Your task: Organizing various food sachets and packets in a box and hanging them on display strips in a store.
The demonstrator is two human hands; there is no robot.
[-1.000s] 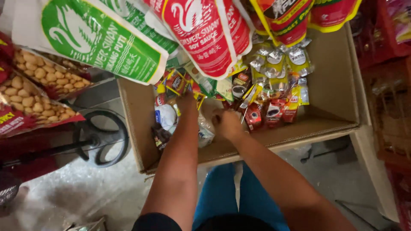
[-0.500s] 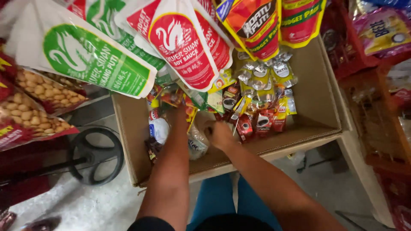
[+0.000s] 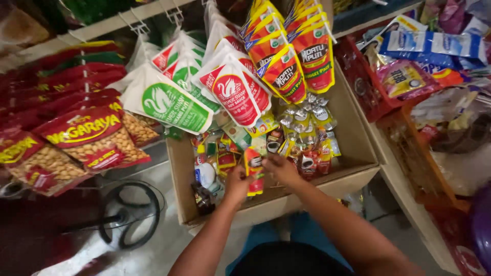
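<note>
Both my hands are over an open cardboard box (image 3: 353,171) full of small sachets. My left hand (image 3: 236,185) and my right hand (image 3: 279,168) hold between them a strip of red and yellow sachets (image 3: 254,168), lifted upright above the box's contents. Silver-topped sachets (image 3: 307,120) and red ones (image 3: 314,162) lie to the right of my right hand. A white round pouch (image 3: 205,174) and more mixed sachets lie left of my left hand.
Hanging pouches crowd above the box: white with green or red labels (image 3: 171,105), red and yellow ones (image 3: 299,56). Bags of peanuts (image 3: 89,138) hang at left. A black fan base (image 3: 130,214) stands on the floor. Shelves of packets (image 3: 424,66) line the right.
The view has tilted up and pulled back. My hands have come together and lifted a strip of sachets out of the box; earlier they were down among the contents.
</note>
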